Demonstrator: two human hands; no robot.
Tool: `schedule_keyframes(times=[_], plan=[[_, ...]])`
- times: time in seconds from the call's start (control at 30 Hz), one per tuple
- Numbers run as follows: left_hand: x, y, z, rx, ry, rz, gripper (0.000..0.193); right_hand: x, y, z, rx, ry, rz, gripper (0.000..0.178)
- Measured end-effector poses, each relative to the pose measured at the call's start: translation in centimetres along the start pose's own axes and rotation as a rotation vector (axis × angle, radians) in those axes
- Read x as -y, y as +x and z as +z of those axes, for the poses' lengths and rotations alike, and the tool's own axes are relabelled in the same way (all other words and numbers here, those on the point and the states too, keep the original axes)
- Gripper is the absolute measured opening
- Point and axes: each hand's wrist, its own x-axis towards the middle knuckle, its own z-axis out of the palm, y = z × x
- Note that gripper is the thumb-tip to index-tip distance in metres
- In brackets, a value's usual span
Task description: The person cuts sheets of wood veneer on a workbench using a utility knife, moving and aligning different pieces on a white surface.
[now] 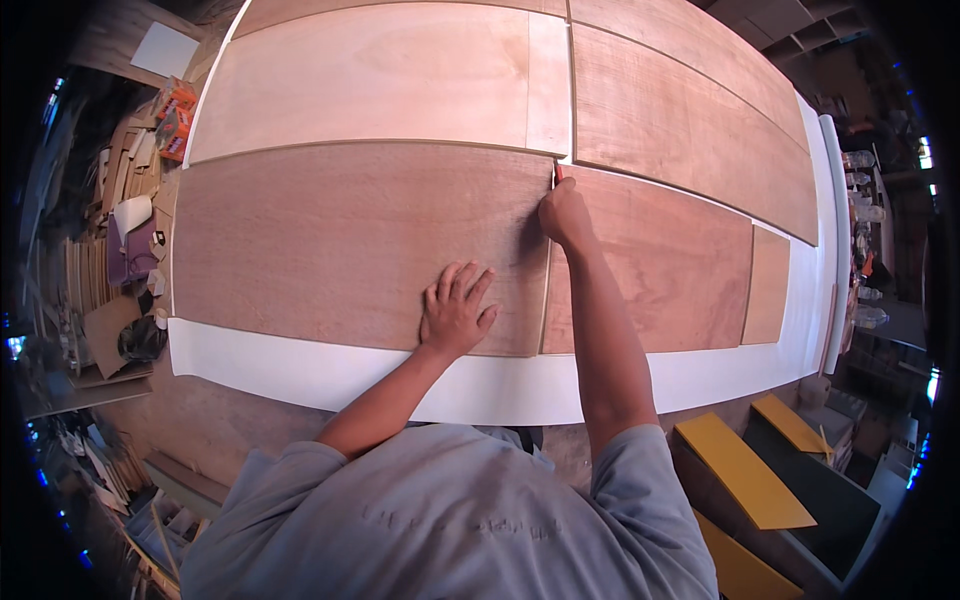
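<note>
Wooden panels lie side by side on a white sheet (480, 395). My left hand (456, 308) rests flat, fingers spread, on the large front-left panel (340, 240). Reaching farther out, my right hand (566, 215) is closed around a slim red tool (558, 174); whether it is a cutter or a marking pen I cannot tell. Its tip is at the far corner of the front-left panel, where a narrow gap separates it from the reddish front-right panel (650, 270). My fist hides part of that gap and most of the tool.
Beyond are a pale panel (380, 80) and a long panel (690, 130). A small tan strip (766, 288) ends the front row. Yellow boards (748, 470) lie below at right. Orange boxes (175, 120) and stacked offcuts (92, 280) stand at left, bottles (868, 318) at right.
</note>
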Motion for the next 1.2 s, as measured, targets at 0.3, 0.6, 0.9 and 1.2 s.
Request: schedule_keyframes(times=[0.3, 0.6, 0.9, 1.2], plan=[[-0.1, 0.2, 0.0, -0.014, 0.005, 0.009, 0.064, -1.1, -0.5, -0.2, 0.139, 0.096, 0.117, 0.031], [-0.3, 0.1, 0.1, 0.001, 0.013, -0.02, 0.064, -2.7, -10.2, 0.7, 0.163, -0.021, 0.09, 0.031], [-0.2, -0.1, 0.5, -0.014, 0.028, -0.008, 0.062, -6.0, -23.4, 2.4, 0.194, -0.007, 0.12, 0.023], [-0.3, -0.2, 0.3, -0.01, 0.051, -0.011, 0.061, -6.2, -30.5, 2.8, 0.251, -0.018, 0.222, 0.024]])
